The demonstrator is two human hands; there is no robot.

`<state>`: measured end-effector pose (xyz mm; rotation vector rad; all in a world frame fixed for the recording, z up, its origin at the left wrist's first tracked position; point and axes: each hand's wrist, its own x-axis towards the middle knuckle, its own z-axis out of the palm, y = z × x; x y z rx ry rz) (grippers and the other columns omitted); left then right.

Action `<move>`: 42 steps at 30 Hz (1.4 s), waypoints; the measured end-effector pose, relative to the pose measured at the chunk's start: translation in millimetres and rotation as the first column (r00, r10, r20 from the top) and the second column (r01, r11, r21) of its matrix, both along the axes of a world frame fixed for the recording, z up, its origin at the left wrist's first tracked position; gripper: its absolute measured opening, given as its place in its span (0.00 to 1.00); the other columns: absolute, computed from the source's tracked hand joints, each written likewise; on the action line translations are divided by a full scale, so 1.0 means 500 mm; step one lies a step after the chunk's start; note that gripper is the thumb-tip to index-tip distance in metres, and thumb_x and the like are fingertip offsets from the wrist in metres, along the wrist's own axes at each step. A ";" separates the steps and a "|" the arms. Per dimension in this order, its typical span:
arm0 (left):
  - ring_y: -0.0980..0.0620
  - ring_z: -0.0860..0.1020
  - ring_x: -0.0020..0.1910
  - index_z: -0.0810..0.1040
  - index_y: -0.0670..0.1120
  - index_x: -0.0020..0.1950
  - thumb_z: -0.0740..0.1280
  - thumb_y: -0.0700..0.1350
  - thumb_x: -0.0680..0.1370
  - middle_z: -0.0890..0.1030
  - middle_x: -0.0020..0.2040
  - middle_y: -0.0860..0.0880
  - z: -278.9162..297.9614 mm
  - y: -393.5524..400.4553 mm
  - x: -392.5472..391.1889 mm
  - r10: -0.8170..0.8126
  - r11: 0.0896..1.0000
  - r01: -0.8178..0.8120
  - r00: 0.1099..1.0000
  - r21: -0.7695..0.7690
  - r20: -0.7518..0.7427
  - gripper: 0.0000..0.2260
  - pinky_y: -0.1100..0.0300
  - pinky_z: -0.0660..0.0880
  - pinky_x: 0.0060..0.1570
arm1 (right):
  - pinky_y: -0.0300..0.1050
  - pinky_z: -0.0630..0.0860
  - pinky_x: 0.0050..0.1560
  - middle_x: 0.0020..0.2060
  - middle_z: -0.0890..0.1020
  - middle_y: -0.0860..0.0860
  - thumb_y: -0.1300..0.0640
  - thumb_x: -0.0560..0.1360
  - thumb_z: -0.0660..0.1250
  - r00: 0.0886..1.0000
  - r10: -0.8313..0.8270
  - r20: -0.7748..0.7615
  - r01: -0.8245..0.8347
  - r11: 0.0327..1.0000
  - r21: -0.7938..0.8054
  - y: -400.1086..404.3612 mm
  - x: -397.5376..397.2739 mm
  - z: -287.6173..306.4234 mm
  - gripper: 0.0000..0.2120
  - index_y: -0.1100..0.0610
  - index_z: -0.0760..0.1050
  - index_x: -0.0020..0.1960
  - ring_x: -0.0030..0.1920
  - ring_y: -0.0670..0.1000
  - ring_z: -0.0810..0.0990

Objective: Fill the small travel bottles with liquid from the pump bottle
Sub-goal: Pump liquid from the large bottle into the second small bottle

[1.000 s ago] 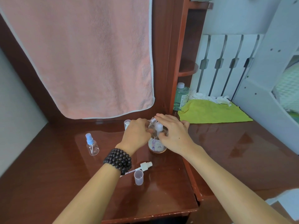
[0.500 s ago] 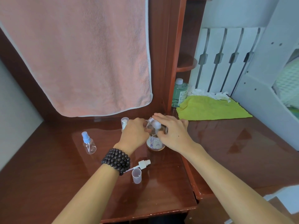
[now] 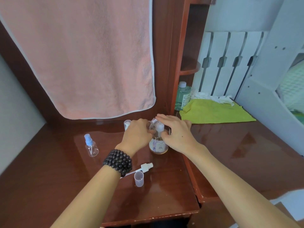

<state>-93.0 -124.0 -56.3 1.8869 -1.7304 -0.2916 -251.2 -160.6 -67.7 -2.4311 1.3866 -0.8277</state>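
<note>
The clear pump bottle [image 3: 158,146] with a white pump head stands mid-desk. My right hand [image 3: 178,134] lies over the pump head, fingers stretched flat across its top and thumb against the collar. My left hand [image 3: 137,134], with a dark bead bracelet on the wrist, curls around a small clear travel bottle [image 3: 152,127] held at the pump's nozzle; most of that bottle is hidden. A second travel bottle [image 3: 91,146] with a blue spray cap stands to the left. A third small bottle [image 3: 127,124] peeks out behind my left hand.
A loose white spray head with its tube [image 3: 145,167] and a clear cap [image 3: 139,179] lie near the desk's front. A pink towel [image 3: 85,55] hangs behind. At right are a green bottle [image 3: 182,96], a yellow-green cloth [image 3: 213,112] and a white radiator.
Both hands stay at the pump bottle in nearly the same pose. The view has shifted slightly.
</note>
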 end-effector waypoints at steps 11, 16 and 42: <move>0.47 0.75 0.41 0.78 0.42 0.43 0.64 0.39 0.75 0.77 0.36 0.49 0.003 0.006 -0.002 -0.026 1.000 0.027 0.999 -0.002 0.029 0.04 0.56 0.71 0.40 | 0.51 0.56 0.62 0.70 0.68 0.34 0.60 0.70 0.64 1.000 0.019 0.019 -0.020 0.999 0.046 0.011 -0.001 0.000 0.29 0.40 0.70 0.69 0.69 0.38 0.65; 0.47 0.75 0.41 0.74 0.45 0.41 0.66 0.41 0.75 0.78 0.37 0.48 0.009 0.003 -0.001 -0.026 0.999 0.029 0.998 -0.032 0.063 0.04 0.56 0.69 0.38 | 0.53 0.54 0.64 0.71 0.67 0.35 0.59 0.71 0.63 0.999 0.040 -0.005 -0.040 0.998 0.057 0.006 -0.004 0.017 0.30 0.40 0.69 0.70 0.72 0.40 0.63; 0.45 0.77 0.43 0.78 0.42 0.45 0.66 0.41 0.76 0.80 0.39 0.47 -0.008 -0.003 0.002 -0.007 0.999 0.010 0.997 -0.044 0.074 0.03 0.52 0.73 0.46 | 0.54 0.54 0.64 0.69 0.69 0.34 0.58 0.68 0.64 1.000 -0.005 -0.018 0.005 1.000 0.029 0.006 0.004 0.006 0.30 0.39 0.71 0.68 0.69 0.39 0.66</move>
